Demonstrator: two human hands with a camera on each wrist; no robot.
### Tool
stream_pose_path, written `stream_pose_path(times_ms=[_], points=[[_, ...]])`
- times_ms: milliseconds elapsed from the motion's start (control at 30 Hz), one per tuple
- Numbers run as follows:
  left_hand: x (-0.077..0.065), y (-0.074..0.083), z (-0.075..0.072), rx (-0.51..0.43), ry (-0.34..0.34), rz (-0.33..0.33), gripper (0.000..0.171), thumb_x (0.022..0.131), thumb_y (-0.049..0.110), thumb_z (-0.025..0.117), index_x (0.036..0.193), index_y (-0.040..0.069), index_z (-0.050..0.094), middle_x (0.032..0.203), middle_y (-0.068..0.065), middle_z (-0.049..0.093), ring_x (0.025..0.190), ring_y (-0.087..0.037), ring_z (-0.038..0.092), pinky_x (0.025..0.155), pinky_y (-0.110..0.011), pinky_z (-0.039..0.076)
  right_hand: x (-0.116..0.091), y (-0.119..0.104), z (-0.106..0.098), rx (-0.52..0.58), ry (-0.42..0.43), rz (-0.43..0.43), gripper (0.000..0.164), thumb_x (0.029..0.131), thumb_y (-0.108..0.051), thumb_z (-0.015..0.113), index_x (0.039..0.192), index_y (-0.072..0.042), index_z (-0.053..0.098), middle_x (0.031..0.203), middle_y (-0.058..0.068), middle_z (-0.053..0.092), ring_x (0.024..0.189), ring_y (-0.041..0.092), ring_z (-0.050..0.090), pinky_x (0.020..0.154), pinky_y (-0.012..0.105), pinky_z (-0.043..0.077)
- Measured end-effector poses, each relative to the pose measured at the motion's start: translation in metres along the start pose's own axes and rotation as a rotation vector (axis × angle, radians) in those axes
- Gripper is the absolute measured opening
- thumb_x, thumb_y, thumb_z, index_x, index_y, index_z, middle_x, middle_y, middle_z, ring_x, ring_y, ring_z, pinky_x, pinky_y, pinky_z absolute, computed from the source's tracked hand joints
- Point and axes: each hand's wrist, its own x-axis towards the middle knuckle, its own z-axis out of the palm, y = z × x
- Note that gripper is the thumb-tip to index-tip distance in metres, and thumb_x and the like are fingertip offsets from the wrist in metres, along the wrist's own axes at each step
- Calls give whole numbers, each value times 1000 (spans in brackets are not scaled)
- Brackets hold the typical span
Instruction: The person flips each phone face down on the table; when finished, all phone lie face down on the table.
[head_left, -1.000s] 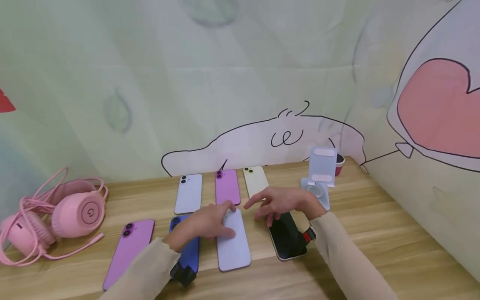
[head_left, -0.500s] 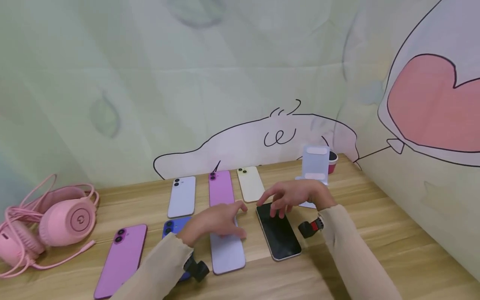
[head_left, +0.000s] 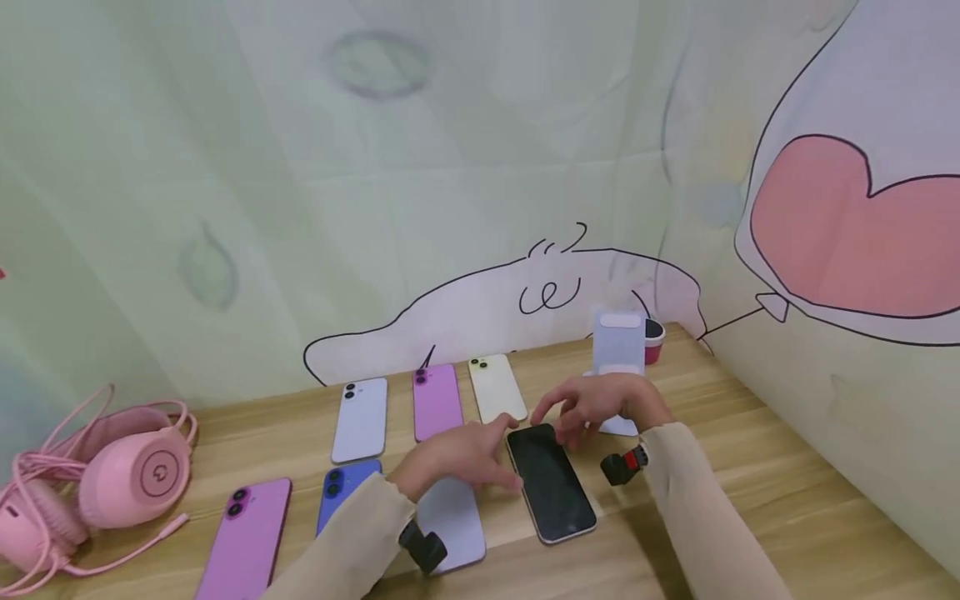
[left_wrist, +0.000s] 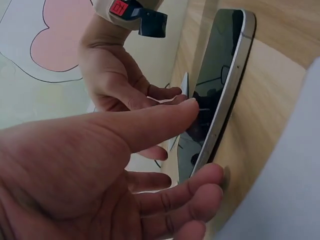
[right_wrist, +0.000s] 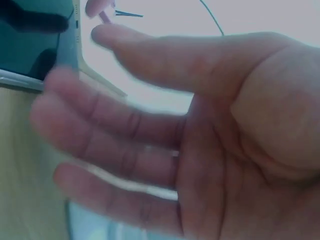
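A phone with a dark screen facing up (head_left: 557,492) lies flat on the wooden table. Along its left side is my left hand (head_left: 459,454), index finger near the top left corner and thumb at the long edge. In the left wrist view the fingers and thumb of that hand are spread beside the phone's silver edge (left_wrist: 232,95). My right hand (head_left: 598,398) hovers by the top right corner, fingers loosely bent with nothing between them. Under my left wrist, a pale lavender phone (head_left: 455,527) lies back up, its upper part hidden.
Back-up phones in white (head_left: 360,419), pink (head_left: 438,404) and cream (head_left: 497,390) form the far row. A blue phone (head_left: 341,492) and a purple phone (head_left: 243,542) lie left. Pink headphones (head_left: 127,475) sit far left; a light-blue stand (head_left: 618,343) and small cup (head_left: 653,343) stand back right.
My left hand has moved right, off the lavender phone, to the left edge of the dark-screen phone. My right hand has shifted from over that phone's top end to its top right corner.
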Motion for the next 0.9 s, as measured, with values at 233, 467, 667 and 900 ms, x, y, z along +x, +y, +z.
stream_pose_path(times_ms=[233, 467, 667, 900], points=[[10, 2, 8, -55, 3, -27, 82, 87, 30, 79, 150, 6, 32, 73, -6, 60, 55, -18, 57, 55, -30, 43, 2, -7, 6, -53, 22, 94, 37, 94, 0, 55, 125, -16, 65, 89, 10, 71, 79, 23, 68, 72, 38, 57], [16, 4, 14, -10, 50, 34, 80, 85, 23, 81, 148, 2, 36, 72, -2, 63, 56, -14, 60, 58, -27, 45, 4, 5, 7, 55, 1, 89, 31, 96, -1, 55, 122, -14, 65, 87, 15, 71, 70, 23, 69, 71, 38, 58], [17, 9, 12, -9, 65, 0, 81, 85, 23, 82, 149, 4, 36, 73, -1, 64, 59, -14, 62, 62, -28, 44, 4, 8, 4, 100, -14, 71, 29, 97, 2, 52, 120, -11, 64, 83, 14, 67, 62, 20, 63, 62, 32, 56], [16, 6, 15, -17, 61, -28, 80, 85, 22, 82, 149, 5, 37, 73, 0, 65, 59, -15, 63, 63, -28, 45, 12, 12, 4, 108, -39, 54, 19, 98, -1, 53, 114, -8, 61, 80, 12, 65, 57, 19, 56, 57, 28, 50]])
